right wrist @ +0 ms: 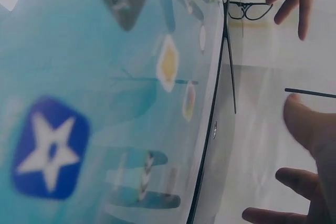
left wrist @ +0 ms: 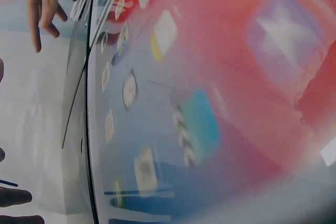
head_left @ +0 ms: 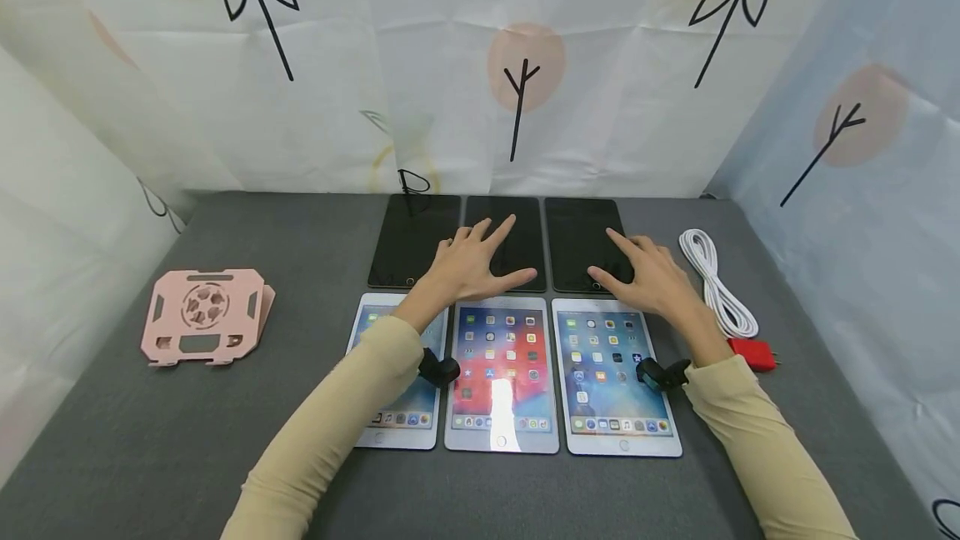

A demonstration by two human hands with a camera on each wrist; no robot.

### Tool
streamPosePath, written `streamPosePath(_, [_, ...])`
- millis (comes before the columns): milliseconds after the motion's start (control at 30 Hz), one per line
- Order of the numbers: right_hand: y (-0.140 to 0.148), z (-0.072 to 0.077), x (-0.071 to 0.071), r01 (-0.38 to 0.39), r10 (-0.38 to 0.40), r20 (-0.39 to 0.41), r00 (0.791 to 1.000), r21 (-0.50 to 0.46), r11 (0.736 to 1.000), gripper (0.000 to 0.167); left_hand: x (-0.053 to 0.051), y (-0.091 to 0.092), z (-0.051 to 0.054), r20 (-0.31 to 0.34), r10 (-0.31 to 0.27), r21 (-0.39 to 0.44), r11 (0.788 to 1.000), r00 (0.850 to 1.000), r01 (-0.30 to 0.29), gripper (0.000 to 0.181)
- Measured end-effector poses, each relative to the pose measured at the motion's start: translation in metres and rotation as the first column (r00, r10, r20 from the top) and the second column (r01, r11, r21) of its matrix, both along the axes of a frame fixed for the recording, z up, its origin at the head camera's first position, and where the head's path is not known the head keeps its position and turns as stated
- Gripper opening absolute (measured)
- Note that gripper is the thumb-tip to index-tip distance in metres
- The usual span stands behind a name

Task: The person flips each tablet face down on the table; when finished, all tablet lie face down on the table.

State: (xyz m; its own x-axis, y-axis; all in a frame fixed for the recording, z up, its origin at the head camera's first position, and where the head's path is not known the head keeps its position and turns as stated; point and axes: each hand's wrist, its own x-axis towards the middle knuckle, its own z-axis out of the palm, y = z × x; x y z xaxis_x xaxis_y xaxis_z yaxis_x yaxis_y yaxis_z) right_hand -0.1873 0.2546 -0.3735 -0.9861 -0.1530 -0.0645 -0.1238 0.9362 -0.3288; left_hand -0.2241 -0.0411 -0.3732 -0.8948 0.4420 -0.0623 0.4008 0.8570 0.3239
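Note:
Both hands hold nothing. My left hand (head_left: 468,265) spreads its fingers over the middle black tablet (head_left: 517,248), whose screen is dark. Over the right black tablet (head_left: 577,236) is my right hand (head_left: 652,277), thumb and index finger apart. A third black tablet (head_left: 405,240) lies to the left. Nearer me is a row of white tablets with lit screens: left (head_left: 408,432), middle (head_left: 502,373) and right (head_left: 615,373). The left forearm partly covers the left one. In the right wrist view, the fingers of my right hand (right wrist: 320,140) appear against the curtain, above the screens.
A pink perforated stand (head_left: 202,315) sits at the left of the grey table (head_left: 225,432). On the right lie a coiled white cable (head_left: 716,282) and a red plug adapter (head_left: 753,354), close to the right forearm. Patterned white curtains (head_left: 450,107) enclose the back and sides.

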Motion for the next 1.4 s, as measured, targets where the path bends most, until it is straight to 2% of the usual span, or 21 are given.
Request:
streamPosePath(367, [0.007,-0.006,-0.011,-0.013,0.016,0.078,0.997,-0.035,0.999,0.087,-0.009,0.037,-0.010,0.092,-0.020,0.088,0.996,0.996,0.012,0.104])
streamPosePath(567, [0.011,-0.007,-0.015,-0.010,0.015,0.156,0.988,-0.035,0.999,0.100,-0.013,0.051,-0.019,0.107,-0.033,0.092,0.995,0.994,0.023,0.105])
streamPosePath(733, [0.013,-0.004,-0.016,0.008,0.000,0.214,0.977,-0.038,0.999,0.110,-0.014,0.061,-0.027,0.104,-0.024,0.053,0.998,0.994,0.019,0.107])
streamPosePath(1000, [0.014,-0.009,-0.017,0.023,-0.017,0.207,0.978,-0.026,0.999,0.110,-0.013,0.072,-0.035,0.055,-0.003,-0.093,0.996,0.998,0.008,0.107])
streamPosePath(1200, [0.016,-0.009,-0.017,0.084,-0.072,0.244,0.967,-0.040,0.996,0.112,-0.014,0.077,-0.039,0.022,0.008,-0.108,0.994,1.000,-0.006,0.102])
streamPosePath(1400, [0.015,-0.012,-0.019,0.110,-0.090,0.261,0.961,-0.064,0.992,0.112,-0.016,0.078,-0.045,0.009,0.023,-0.120,0.993,1.000,-0.021,0.098])
